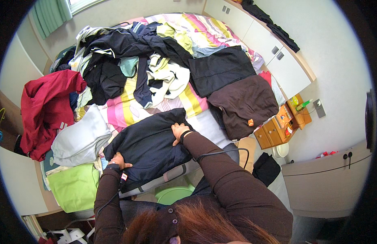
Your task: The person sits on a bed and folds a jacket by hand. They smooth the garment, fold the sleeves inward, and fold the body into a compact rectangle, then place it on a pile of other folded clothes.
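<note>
A black garment (151,146), folded into a broad bundle, lies on the near edge of the bed. My left hand (119,161) grips its left end, thumb on top and the other fingers out of sight. At its right end, my right hand (180,133) holds the edge, some fingers partly hidden in the cloth. To the left lie folded light grey trousers (81,137), a folded lime green cloth (74,186) and a crumpled red garment (48,106). A folded brown garment (246,103) and a folded black one (222,68) lie to the right.
Mixed clothes (130,45) are heaped across the striped bedding (203,27). White cabinets (261,39) line the right wall, beside a small wooden drawer unit (270,134). Near my knees is a green plastic stool or basin (173,195). A black cloth bundle (266,167) sits to the right.
</note>
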Motion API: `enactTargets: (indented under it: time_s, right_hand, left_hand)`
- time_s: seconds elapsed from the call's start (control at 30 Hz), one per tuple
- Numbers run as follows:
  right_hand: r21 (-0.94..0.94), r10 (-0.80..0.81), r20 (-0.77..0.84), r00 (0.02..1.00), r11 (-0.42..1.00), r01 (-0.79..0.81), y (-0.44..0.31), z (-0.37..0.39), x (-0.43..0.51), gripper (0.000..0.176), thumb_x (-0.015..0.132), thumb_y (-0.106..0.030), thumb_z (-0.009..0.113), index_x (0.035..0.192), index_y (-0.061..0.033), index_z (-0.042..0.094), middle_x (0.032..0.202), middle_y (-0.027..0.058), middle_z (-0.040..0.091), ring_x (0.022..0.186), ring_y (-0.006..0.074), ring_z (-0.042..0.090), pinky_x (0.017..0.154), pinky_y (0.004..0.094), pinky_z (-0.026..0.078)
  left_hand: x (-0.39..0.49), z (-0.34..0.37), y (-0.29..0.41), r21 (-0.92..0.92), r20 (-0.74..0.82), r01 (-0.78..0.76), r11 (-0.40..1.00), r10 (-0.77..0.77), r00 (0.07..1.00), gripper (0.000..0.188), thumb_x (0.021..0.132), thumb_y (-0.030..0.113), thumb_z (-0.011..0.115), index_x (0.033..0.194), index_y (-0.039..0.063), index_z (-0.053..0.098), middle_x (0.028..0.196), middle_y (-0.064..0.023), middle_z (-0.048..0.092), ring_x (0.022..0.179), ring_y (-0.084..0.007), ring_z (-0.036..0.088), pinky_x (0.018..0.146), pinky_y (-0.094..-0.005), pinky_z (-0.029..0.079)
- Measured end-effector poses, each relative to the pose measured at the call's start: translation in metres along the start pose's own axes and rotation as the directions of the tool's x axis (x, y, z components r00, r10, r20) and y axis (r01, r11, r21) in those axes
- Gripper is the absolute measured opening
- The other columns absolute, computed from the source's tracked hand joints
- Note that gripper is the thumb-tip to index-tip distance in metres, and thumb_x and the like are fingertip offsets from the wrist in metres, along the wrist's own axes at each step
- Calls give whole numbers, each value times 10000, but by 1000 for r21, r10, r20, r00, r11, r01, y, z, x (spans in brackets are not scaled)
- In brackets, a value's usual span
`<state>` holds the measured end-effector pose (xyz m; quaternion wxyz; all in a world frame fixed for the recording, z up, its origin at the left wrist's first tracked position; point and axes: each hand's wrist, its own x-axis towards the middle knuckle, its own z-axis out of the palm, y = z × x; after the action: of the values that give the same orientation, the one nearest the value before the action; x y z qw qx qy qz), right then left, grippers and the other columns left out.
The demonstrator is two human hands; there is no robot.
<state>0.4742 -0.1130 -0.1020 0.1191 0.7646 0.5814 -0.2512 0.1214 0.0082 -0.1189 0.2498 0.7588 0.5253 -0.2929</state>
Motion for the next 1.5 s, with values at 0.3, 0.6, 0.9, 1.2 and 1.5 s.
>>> enactTargets:
  time_s: [0.3, 0.6, 0.9, 1.2, 1.5]
  right_hand:
    - [-7, 5, 19, 1000, 1000, -5, 0, -1, 1, 957, 550, -445, 883, 1274, -11, 432, 1301, 166, 483, 1189, 375, 497, 966, 447, 458]
    - [5, 8, 1, 1000, 1000, -8, 0, 1, 3, 960, 536, -431, 890, 1271, -11, 437, 1285, 165, 496, 1188, 375, 499, 959, 442, 462]
    - [7, 3, 5, 1000, 1000, -3, 0, 0, 2, 962, 538, -446, 887, 1272, -16, 438, 1291, 161, 494, 1189, 373, 500, 951, 444, 469]
    - [-4, 25, 13, 1000, 1000, -25, -2, -1, 3, 959, 536, -446, 887, 1269, -17, 440, 1302, 155, 491, 1192, 362, 502, 958, 444, 464]
    - [-8, 29, 21, 999, 1000, -29, -3, -3, 2, 963, 532, -448, 888, 1268, -18, 443, 1289, 153, 503, 1193, 360, 502, 955, 438, 467]
  left_hand:
    - [-1, -4, 3, 14, 29, 5, 1000, -5, 1000, 1168, 608, 537, 835, 1386, -100, 243, 1389, -284, 409, 1271, -362, 461, 1045, -400, 400]
    - [-2, -9, 6, 31, 65, 1, 1000, -3, 998, 1190, 612, 544, 830, 1394, -113, 219, 1394, -293, 397, 1282, -361, 448, 1050, -399, 395]
    - [-4, -11, 6, 27, 73, -13, 1000, 11, 997, 1213, 609, 564, 822, 1402, -116, 207, 1411, -291, 376, 1297, -357, 430, 1063, -395, 379]
    - [-9, -16, 11, 34, 91, 10, 999, -13, 996, 1201, 619, 571, 813, 1404, -111, 212, 1419, -274, 381, 1304, -334, 430, 1063, -390, 378]
    - [-3, -15, 9, 48, 97, 9, 999, -13, 995, 1203, 613, 569, 818, 1409, -104, 217, 1411, -272, 395, 1295, -337, 441, 1056, -390, 384]
